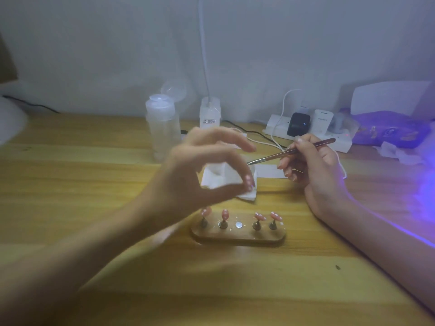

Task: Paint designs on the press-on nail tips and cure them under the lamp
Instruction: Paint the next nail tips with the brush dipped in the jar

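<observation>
**Four tips dotted, one off the stand, curing yet to come**

Your right hand grips the brush like a pen, bristles aimed left toward the white wipe at the middle of the table. Your left hand hovers above that wipe with thumb and forefinger curled into a closed ring. A small pink, white-flecked shape sits at the pinch, but it is too blurred to say whether that is a tip or your own nail.

Towards the near edge, the wooden holder carries four pink nail tips on pegs, each showing white marks, so their design looks at least begun. The middle spot is a bare metal disc — one tip is off its stand. The lamp glows violet at the far right corner, well apart from the holder. By my reading the painting is mostly done, and curing this set is what remains.
</observation>
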Available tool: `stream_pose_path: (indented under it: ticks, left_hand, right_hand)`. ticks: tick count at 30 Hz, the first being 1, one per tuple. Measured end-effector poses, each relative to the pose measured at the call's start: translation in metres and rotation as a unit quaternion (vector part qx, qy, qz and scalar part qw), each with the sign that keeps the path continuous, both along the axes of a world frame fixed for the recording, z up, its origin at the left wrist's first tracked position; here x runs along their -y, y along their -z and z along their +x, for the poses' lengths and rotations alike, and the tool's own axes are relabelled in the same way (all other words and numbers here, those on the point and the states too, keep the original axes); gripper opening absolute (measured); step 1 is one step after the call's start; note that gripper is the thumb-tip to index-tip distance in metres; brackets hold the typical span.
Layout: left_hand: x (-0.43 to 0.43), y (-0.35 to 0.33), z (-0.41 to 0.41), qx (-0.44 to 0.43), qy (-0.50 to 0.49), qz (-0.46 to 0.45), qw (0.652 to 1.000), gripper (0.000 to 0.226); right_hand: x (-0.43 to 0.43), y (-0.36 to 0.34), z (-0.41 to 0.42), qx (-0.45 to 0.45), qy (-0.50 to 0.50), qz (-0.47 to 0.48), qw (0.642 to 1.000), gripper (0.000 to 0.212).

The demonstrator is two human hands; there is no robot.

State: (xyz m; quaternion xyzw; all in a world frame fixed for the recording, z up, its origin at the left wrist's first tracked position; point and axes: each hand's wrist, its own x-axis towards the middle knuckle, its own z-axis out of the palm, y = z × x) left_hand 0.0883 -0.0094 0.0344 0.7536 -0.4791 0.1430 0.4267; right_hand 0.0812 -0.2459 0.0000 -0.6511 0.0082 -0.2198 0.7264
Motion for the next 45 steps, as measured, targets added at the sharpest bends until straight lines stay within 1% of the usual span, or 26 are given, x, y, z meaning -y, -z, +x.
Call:
stream_pose_path:
  ticks: [4,8,10,13,16,18,20,23,26,28,30,33,36,38,40,41,42,44,45]
  left_hand:
    - [0.006,0.023,-0.017,0.006,-0.011,0.056,0.998,0.007]
    - [0.005,0.035,-0.022,-0.020,-0.049,0.099,0.994,0.008]
    - [0.003,0.036,-0.022,-0.046,-0.063,0.106,0.991,0.005]
    - [0.001,0.039,-0.020,-0.111,-0.080,0.105,0.985,0.006]
    - [0.001,0.039,-0.020,-0.163,-0.091,0.108,0.976,0.011]
    - [0.002,0.037,-0.021,-0.181,-0.094,0.112,0.973,0.013]
    - [0.002,0.035,-0.022,-0.176,-0.099,0.121,0.972,0.012]
    - [0.004,0.033,-0.025,-0.106,-0.120,0.164,0.973,0.012]
    - [0.012,0.031,-0.030,-0.020,-0.149,0.207,0.967,0.025]
    - [0.019,0.028,-0.033,0.044,-0.169,0.215,0.961,0.022]
    - [0.024,0.025,-0.036,0.089,-0.181,0.215,0.956,0.018]
    - [0.024,0.024,-0.037,0.114,-0.173,0.206,0.957,0.015]
    - [0.025,0.027,-0.040,0.187,-0.180,0.191,0.947,0.011]
    - [0.026,0.029,-0.043,0.244,-0.182,0.178,0.936,0.015]
    - [0.024,0.021,-0.045,0.264,-0.161,0.148,0.940,0.018]
    - [0.021,0.014,-0.042,0.245,-0.140,0.122,0.952,0.015]
    - [0.017,0.008,-0.036,0.200,-0.110,0.090,0.970,0.011]
    - [0.008,-0.003,-0.019,0.070,-0.069,0.012,0.995,0.005]
    - [0.003,-0.006,-0.009,-0.004,-0.069,-0.029,0.997,0.006]
  right_hand:
    - [0.000,0.000,0.001,0.001,-0.001,0.005,1.000,0.027]
    - [0.000,0.000,0.002,-0.001,-0.004,0.011,1.000,0.027]
    - [0.000,0.000,0.001,-0.002,-0.004,0.011,1.000,0.027]
    - [0.001,0.001,0.002,-0.003,-0.003,0.010,1.000,0.027]
    - [0.001,0.001,0.002,-0.006,-0.003,0.013,1.000,0.027]
    - [0.001,0.000,0.001,-0.006,-0.001,0.014,1.000,0.028]
    - [0.000,0.000,0.001,-0.005,0.000,0.014,1.000,0.028]
    - [0.000,0.000,0.002,-0.007,0.003,0.015,1.000,0.028]
    - [0.000,0.000,0.002,-0.007,0.004,0.017,1.000,0.027]
    - [0.001,0.000,0.002,-0.007,0.003,0.017,1.000,0.027]
    - [0.001,0.001,0.002,-0.007,0.004,0.017,1.000,0.027]
    - [0.001,0.001,0.003,-0.006,0.004,0.017,1.000,0.027]
    - [0.001,0.001,0.002,-0.008,0.005,0.022,1.000,0.027]
    - [0.001,0.001,0.002,-0.008,0.005,0.025,1.000,0.027]
    - [0.001,0.000,0.001,-0.005,0.005,0.030,1.000,0.027]
    - [0.001,0.000,0.002,-0.003,0.006,0.032,0.999,0.027]
    - [0.001,0.000,0.001,-0.003,0.008,0.034,0.999,0.027]
    - [0.002,-0.001,0.001,-0.003,0.013,0.039,0.999,0.027]
    - [0.002,-0.001,0.001,0.000,0.014,0.040,0.999,0.027]
